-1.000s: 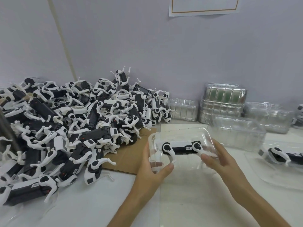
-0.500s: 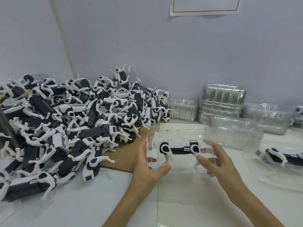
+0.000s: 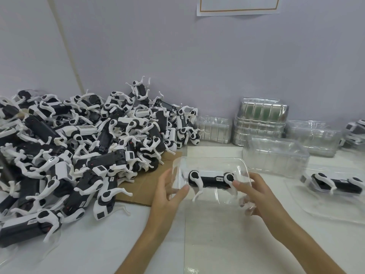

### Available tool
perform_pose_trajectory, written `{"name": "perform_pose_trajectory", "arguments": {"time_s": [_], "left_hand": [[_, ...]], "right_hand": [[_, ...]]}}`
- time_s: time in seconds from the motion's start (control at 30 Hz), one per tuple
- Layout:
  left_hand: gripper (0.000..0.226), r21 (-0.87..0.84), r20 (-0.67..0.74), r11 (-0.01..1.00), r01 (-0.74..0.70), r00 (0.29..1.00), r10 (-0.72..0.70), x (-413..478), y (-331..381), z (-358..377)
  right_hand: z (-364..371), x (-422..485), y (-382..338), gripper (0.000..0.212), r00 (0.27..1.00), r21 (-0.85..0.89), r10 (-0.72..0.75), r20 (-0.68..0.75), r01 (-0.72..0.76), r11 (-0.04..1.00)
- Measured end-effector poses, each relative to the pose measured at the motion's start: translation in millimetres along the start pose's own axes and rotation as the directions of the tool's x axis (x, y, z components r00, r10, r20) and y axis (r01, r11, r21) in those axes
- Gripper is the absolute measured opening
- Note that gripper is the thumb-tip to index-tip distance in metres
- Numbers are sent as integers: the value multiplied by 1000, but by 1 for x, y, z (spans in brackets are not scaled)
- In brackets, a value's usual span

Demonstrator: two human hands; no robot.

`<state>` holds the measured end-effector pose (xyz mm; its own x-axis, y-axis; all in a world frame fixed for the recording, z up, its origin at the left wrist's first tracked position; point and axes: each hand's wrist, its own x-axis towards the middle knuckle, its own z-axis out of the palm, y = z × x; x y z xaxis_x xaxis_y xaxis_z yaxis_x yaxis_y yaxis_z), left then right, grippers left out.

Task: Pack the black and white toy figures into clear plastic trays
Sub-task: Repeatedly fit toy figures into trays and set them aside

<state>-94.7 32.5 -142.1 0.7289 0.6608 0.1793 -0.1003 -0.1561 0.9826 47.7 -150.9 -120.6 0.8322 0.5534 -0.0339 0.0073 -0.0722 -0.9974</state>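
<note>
Toy figure [image 3: 210,179] — one black and white unit lies lengthwise inside a clear tray [image 3: 215,198] at near centre, low over the worktop [image 3: 98,244]. Whether the tray touches the worktop cannot be told. The left hand [image 3: 166,192] grips the tray's left end, with the thumb on the near face and the fingers curled behind. The right hand [image 3: 254,191] grips the right end, with the thumb pressed by the figure's right end and the fingers wrapped underneath.

Progress is judged to be at an early stage. One packed tray [image 3: 325,204] lies near right with a figure inside. More black and white shapes [image 3: 357,129] at the far right edge are cut off and cannot be confirmed as packed. The pile [image 3: 88,147] of loose figures fills the left of the worktop and makes up the bulk of the work left. The unit in hand appears seated, but no closure of the tray can be verified.

Surroundings:
- Stacked empty trays [image 3: 260,123] stand along the far wall, with lower stacks on either side.
- A single upturned tray [image 3: 274,155] sits just beyond the held one.
- A cardboard sheet [image 3: 146,186] lies under the pile's near right edge.
- A paper notice [image 3: 237,4] hangs on the wall.

Obstructions: the piled figures' white legs interlock, so a snag on lifting one out is likely. The pile's edge also sits near the packing spot, while the packed tray takes up the near right.
</note>
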Motion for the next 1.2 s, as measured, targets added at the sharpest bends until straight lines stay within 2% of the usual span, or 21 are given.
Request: {"name": "perform_pose_trajectory", "arguments": {"time_s": [0.1,0.27,0.43,0.5,0.57,0.6,0.67,0.77,0.8,0.87,0.93,1.07,1.2], "left_hand": [[62,-62,-15,998,29,999,-30,2,3,-4],[19,-111,-78,990,85,993,-94,5,-1,-7],[16,-92,-75,991,101,991,-108,4,1,-7],[17,-36,-84,996,86,993,-88,3,3,-7],[18,-31,-65,997,72,995,-74,3,4,-7],[17,-28,-41,997,67,997,-68,2,4,-6],[21,17,15,999,46,999,-46,1,4,-5],[28,57,106,998,30,994,-36,0,3,-2],[28,43,139,998,47,989,-53,0,4,0],[31,4,178,996,94,980,-93,-2,5,4],[33,-9,167,994,108,980,-105,-1,6,5],[28,4,129,993,121,984,-121,3,4,2],[27,51,148,993,105,983,-111,2,3,2]], "right_hand": [[-9,3,1,52,997,-12,72,-30,-72,997],[-15,5,-3,44,990,-16,93,-109,-95,995],[-16,7,1,38,980,-142,85,-177,-111,984],[-17,5,2,34,966,-286,-74,-248,0,958],[-14,-1,0,36,870,-513,-417,-263,240,824],[-10,-6,-4,39,803,-585,-561,-201,361,726],[1,-13,-13,41,735,-634,-678,1,525,568],[25,-18,-18,51,738,-677,-571,360,628,384],[33,-17,-16,53,742,-692,-508,438,639,337],[47,-12,-10,52,762,-737,-404,506,625,256],[52,-7,-5,48,795,-796,-367,482,573,196],[35,3,0,43,852,-853,-376,364,467,232],[-7,7,1,41,891,-893,-364,272,375,249]]}}
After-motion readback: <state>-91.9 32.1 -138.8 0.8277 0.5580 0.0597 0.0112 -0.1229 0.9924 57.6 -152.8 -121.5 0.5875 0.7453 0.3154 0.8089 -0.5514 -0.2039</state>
